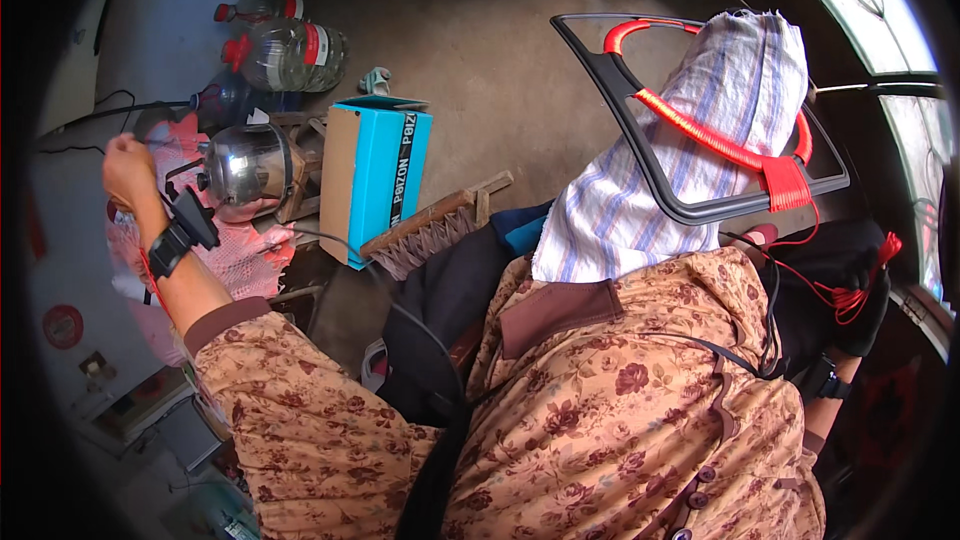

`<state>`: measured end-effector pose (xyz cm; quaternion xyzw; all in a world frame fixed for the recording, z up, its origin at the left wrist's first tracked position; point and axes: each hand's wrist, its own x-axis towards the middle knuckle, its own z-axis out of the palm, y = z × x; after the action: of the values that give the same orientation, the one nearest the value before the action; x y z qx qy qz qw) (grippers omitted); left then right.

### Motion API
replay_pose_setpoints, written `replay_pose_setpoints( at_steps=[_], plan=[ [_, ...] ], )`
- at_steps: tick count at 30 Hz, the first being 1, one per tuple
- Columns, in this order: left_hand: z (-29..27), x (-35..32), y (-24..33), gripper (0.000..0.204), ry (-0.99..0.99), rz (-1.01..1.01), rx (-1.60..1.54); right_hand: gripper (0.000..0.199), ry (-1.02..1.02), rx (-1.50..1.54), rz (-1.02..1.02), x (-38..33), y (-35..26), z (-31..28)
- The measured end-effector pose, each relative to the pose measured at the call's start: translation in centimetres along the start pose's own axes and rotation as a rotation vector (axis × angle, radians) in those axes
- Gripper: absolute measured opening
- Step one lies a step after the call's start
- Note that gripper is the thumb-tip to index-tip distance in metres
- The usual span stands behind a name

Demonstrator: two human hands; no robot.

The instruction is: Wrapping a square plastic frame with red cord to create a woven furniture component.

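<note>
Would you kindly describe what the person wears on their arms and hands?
Both arms wear tan sleeves with a dark red rose print. The bare left hand has a black wrist strap. The right hand wears a black glove, with a black wristband.

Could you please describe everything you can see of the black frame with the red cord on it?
The black frame is a rounded, four-sided loop, seemingly plastic, lying tilted over the lap. Glossy red cord is wound tightly along its inner bar and far top corner. A striped cloth drapes through it. Loose cord runs to the gloved right hand.
</note>
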<state>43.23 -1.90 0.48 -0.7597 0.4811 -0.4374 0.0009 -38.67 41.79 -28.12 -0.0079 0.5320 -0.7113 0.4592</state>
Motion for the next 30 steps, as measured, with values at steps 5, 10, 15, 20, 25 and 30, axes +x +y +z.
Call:
replay_pose_setpoints(
  at_steps=[5, 10, 15, 20, 25, 30],
  plan=[
    [-11.5, 1.0, 8.7, 0.025, -0.184, 0.224, -1.034, 0.037, -0.149, 0.033, -0.006, 0.0, 0.2, -0.2],
    [-21.8, -7.8, 17.7, 0.036, -0.776, 0.753, -1.362, 0.037, 0.155, -0.011, -0.058, -1.3, 0.4, 1.6],
    [-17.6, -12.8, 21.7, 0.016, -1.203, 1.041, -0.996, 0.038, 0.1, 0.043, -0.082, -2.0, 1.2, 2.2],
    [-4.7, -20.3, 17.3, 0.011, -1.837, 0.591, -0.702, 0.04, -0.354, 0.204, 0.018, -2.1, 1.4, 1.5],
    [-0.9, -31.5, 8.6, 0.038, -2.663, 0.77, -0.077, 0.046, 0.153, 0.098, -0.048, -3.3, 1.9, 1.5],
    [-1.6, -35.5, 6.0, 0.054, -2.268, 0.827, -0.531, 0.046, 0.046, 0.12, -0.086, -3.8, 2.7, 0.0]
  ],
)
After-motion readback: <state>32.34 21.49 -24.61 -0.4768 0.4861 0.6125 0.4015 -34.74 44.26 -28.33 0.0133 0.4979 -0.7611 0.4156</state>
